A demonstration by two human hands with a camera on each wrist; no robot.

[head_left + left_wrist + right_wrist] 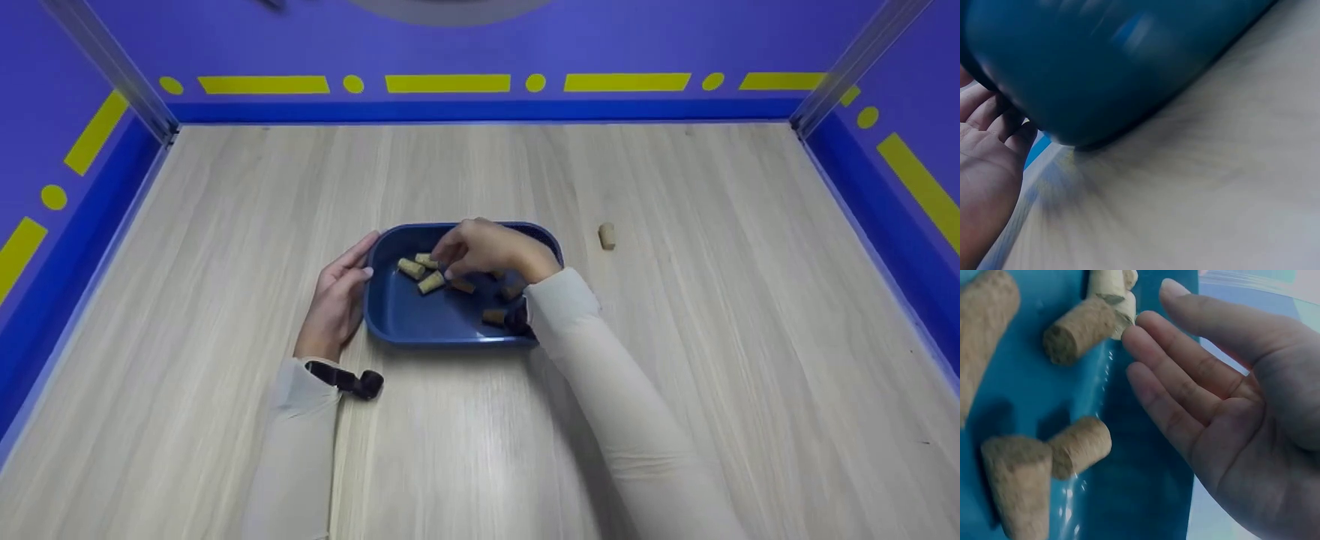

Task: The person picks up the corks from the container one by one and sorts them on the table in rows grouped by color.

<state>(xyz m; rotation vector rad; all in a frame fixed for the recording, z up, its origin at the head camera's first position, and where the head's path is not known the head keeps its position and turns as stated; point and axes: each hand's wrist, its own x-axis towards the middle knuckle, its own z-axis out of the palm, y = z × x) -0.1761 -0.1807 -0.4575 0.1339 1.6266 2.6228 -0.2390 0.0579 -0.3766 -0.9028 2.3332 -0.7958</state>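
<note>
A dark blue rectangular tray (420,330) with raised walls holds several tapered cork stoppers (410,268). My left hand (339,304) rests against the tray's left end, its thumb tip at the rim. In the left wrist view, the fingers (985,112) of that hand lie along the outer wall near a corner. Over the tray's interior reaches my right hand (491,247), its fingertips near a cork stopper (432,282). The right wrist view shows the thumb apart from the fingers (1151,385) and nothing between them. My right forearm partly covers the tray's right end.
One more cork stopper (607,236) stands on the pale wood table (712,315), right of the tray. Blue walls with yellow markings (448,83) border the table at the back and both sides. Each wrist wears a small black camera (367,385).
</note>
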